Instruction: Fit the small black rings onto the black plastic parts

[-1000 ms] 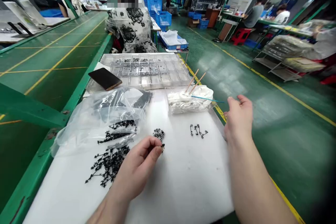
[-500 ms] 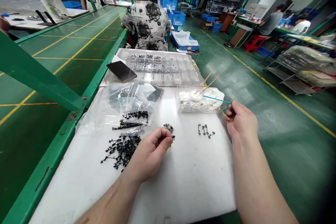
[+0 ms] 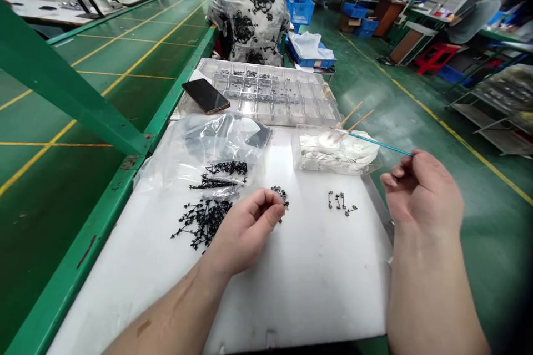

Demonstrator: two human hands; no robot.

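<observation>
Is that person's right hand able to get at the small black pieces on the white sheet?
Probably yes. The right hand is just beside the small black pieces, and nothing stands between them on the white sheet. It is pinching a thin blue stick, though, which might get in the way.

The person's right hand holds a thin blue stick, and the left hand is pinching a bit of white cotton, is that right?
Not quite: the head view shows the left hand pinching a small black part, not white cotton. The right hand does hold the thin blue stick.
</observation>
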